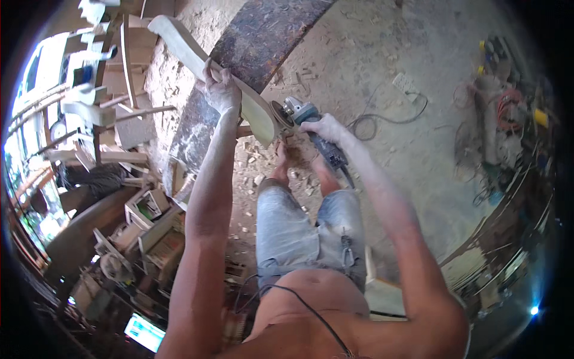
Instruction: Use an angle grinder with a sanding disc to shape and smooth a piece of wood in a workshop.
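Note:
My left hand (pixel 220 92) is dusted white and grips a long curved piece of pale wood (pixel 259 116) near its middle. The piece lies aslant over a dark, dusty board (pixel 273 40), one end pointing to the upper left. In my right hand (pixel 329 128) is an angle grinder (pixel 331 152), held around its body. Its round disc (pixel 281 114) faces the wood's right edge near the lower end. Whether disc and wood touch, I cannot tell. Part of the wood is hidden under my left hand.
Wood chips (pixel 258 179) litter the floor around my bare feet (pixel 281 155). A cord (pixel 385 117) loops on the floor beside a white power strip (pixel 405 84). Wooden parts and frames (pixel 150 208) crowd the left. Coiled orange cable (pixel 509 107) lies among clutter at the right.

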Demonstrator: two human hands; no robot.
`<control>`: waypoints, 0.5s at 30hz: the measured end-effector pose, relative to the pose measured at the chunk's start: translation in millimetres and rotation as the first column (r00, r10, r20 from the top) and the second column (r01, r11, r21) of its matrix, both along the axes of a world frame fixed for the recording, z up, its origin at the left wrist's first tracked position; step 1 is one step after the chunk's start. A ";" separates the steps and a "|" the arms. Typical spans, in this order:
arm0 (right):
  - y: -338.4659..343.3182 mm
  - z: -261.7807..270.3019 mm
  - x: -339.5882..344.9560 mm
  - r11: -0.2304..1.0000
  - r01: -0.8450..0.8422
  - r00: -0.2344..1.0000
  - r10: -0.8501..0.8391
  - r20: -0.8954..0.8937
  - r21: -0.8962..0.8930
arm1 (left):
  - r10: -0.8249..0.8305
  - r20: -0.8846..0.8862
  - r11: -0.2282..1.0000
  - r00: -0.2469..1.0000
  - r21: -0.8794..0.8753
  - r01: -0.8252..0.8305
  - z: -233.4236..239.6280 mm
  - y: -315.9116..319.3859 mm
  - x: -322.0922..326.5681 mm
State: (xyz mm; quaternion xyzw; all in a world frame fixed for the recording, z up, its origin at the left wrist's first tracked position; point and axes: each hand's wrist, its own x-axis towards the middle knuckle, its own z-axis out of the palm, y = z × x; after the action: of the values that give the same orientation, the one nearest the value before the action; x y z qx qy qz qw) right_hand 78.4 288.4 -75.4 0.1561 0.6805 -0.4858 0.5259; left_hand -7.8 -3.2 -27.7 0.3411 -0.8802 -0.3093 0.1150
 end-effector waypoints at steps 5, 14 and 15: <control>-6.9 11.0 13.0 0.980 0.094 0.968 -0.132 -0.215 -0.178 | -0.033 0.043 0.999 0.999 0.002 0.033 2.0 0.7 0.1; -15.1 17.4 52.7 0.966 0.172 0.975 -0.195 -0.108 -0.195 | -0.065 0.045 0.994 0.997 -0.085 0.068 -11.0 -24.2 3.9; -21.6 27.4 66.4 0.964 0.174 0.975 -0.198 -0.105 -0.203 | -0.097 0.017 0.984 0.995 -0.147 0.099 -13.6 -32.3 3.8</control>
State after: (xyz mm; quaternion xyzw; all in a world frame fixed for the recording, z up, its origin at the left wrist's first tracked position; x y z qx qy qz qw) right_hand 144.9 266.8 -48.1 0.1372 0.6440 -0.6053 0.4473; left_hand -4.0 -35.6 -41.3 0.2894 -0.9170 -0.2471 0.1202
